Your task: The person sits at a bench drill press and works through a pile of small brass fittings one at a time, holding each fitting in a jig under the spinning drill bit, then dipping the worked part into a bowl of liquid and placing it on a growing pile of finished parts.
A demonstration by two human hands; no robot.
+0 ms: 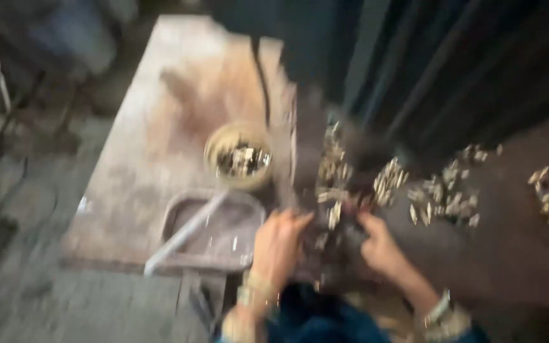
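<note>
My hands, the left hand (279, 241) and right hand (379, 244), pinch at small metal bits (335, 209) between them, too blurry to tell if they grip any, while some bits sit in the round bowl (239, 155) and many piles (443, 200) wait on the tabletop (160, 127).
</note>
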